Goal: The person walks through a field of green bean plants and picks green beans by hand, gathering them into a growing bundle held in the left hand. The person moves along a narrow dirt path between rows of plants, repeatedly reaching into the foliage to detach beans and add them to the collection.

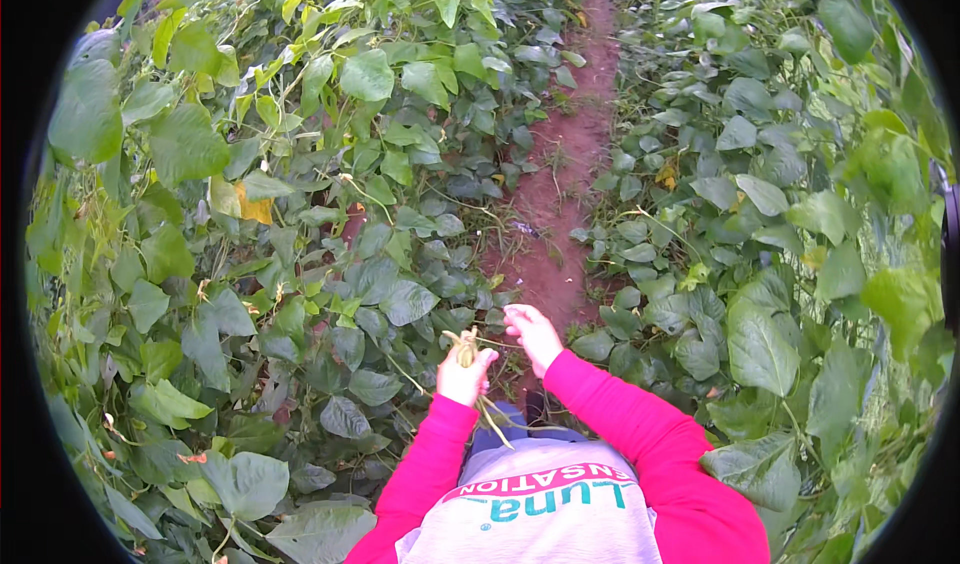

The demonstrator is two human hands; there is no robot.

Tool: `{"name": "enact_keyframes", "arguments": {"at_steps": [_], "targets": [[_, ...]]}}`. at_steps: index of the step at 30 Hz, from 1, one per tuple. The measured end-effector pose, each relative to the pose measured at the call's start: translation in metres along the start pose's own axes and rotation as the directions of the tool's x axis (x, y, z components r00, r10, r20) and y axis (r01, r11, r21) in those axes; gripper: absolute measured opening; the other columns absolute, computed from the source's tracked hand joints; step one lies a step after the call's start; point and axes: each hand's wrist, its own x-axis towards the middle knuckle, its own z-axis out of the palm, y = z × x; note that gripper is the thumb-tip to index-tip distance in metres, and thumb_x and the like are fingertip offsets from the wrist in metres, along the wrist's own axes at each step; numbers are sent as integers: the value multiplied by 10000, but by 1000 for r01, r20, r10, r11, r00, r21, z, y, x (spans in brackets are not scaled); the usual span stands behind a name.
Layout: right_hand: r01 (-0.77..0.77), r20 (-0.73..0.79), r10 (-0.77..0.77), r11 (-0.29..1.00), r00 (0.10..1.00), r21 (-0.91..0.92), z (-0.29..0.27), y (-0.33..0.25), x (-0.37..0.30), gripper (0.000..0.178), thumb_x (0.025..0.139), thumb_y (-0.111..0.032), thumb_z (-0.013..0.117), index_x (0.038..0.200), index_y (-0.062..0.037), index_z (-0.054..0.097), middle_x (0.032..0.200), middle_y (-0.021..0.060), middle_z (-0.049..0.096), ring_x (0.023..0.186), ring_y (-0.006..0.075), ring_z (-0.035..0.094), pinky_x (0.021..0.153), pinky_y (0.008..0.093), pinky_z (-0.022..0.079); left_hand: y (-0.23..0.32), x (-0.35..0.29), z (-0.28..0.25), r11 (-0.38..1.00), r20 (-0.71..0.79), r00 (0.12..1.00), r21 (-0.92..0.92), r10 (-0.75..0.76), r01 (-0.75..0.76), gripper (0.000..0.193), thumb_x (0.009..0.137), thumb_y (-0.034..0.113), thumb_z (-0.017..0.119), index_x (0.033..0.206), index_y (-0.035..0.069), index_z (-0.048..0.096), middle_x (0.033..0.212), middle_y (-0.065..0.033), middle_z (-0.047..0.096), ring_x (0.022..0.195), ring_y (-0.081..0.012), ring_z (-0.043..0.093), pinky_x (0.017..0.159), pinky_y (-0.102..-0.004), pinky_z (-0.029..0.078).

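The bean pods [465,352] are a skinny, pale yellowish bunch, slanting lengthwise from upper left to lower right, left hand [461,382] fingers clamped round them, right hand [536,338] nearby but can't tell if its fingers grip anything.

Pods [466,350] partly hidden w/in L hand [460,380], contact w/ R hand [537,338] unclear.
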Motion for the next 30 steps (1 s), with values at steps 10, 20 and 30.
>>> {"name": "enact_keyframes", "arguments": {"at_steps": [10, 20, 30], "targets": [[132, -5, -139, 949, 990, -285, -58, 40, 183, 178, 875, -213, 647, 966, -66, 688, 876, 46, 672, 793, 162, 613, 729, 307, 496, 55, 59, -26, 816, -106, 992, -565, 71, -119, 256, 1004, 316, 496, 1010, 60, 494, 947, -203, 685, 770, -274, 693, 673, -381, 582], [-131, -156, 9, 596, 988, -792, -29, 21, 371, 492, 782, -291, 696, 1219, -87, 599, 1151, 153, 642, 1063, 336, 615, 935, 440, 484, 61, 179, 6, 902, -108, 994, -428, 20, -65, 655, 964, 140, 571, 1513, 120, 216, 601, 7, 423, 461, -93, 406, 480, -286, 444], [110, 121, 29, 253, 992, -961, 1, 24, 485, 375, 817, -307, 640, 1109, -72, 649, 1136, 70, 670, 1201, 318, 548, 954, 518, 399, 77, 285, 1, 901, 54, 976, -376, -210, 215, 240, 958, 107, 565, 1171, -3, 573, 1064, -193, 659, 495, -105, 475, 519, -306, 484]]}}
